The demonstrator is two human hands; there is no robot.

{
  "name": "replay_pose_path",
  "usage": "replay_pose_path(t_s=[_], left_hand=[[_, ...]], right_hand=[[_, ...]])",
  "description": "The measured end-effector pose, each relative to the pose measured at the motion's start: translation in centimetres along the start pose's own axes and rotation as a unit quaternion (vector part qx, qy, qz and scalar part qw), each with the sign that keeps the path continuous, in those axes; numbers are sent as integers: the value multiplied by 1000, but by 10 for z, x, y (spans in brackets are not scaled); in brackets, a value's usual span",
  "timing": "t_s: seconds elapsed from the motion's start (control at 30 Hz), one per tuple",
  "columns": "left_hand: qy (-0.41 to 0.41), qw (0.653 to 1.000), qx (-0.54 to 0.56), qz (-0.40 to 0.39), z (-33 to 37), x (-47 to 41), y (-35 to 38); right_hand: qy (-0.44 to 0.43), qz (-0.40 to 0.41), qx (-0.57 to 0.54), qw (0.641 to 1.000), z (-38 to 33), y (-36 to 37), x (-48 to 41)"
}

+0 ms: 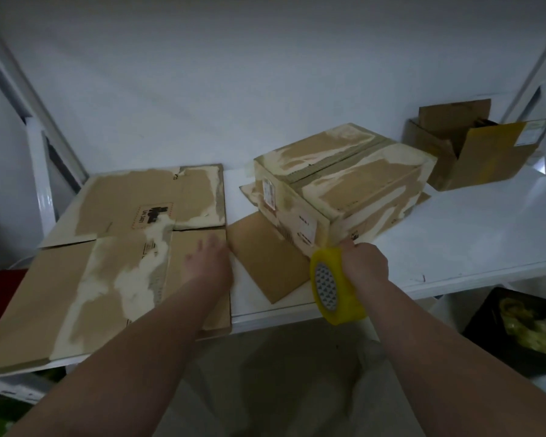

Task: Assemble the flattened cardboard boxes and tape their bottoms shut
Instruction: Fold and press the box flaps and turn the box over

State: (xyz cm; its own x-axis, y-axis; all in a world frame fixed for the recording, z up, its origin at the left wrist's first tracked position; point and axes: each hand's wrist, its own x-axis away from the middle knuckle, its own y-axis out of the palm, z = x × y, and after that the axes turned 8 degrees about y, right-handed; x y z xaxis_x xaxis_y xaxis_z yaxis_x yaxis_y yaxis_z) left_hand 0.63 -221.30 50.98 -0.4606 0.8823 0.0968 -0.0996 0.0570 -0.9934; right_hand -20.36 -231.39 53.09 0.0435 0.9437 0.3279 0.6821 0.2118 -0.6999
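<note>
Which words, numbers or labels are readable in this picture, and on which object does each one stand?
"UN 3481": turned sideways, in the printed mark on the flattened box; it is blurred, so this is only a likely reading.
White labels on the assembled box: too small to read.
White label on the open box at the back right: too blurred to read.
On the tape roll: only a triangle pattern, no words.
</note>
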Motion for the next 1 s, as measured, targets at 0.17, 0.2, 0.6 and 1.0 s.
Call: replay_pose_path(t_s=[0.17,0.2,0.6,1.0], left_hand=[[-41,996,60,-52,-19,5,15],[-53,994,91,-30,-19,6,14],[-33,737,675,6,91,24,-30],[-103,624,774,-34,133,25,-22]], right_hand=[[5,17,-14,1000,0,2,2],[5,20,-23,1000,0,2,3],[-111,64,-205,970,16,-1,17],[-167,-161,-233,944,21,-26,15]])
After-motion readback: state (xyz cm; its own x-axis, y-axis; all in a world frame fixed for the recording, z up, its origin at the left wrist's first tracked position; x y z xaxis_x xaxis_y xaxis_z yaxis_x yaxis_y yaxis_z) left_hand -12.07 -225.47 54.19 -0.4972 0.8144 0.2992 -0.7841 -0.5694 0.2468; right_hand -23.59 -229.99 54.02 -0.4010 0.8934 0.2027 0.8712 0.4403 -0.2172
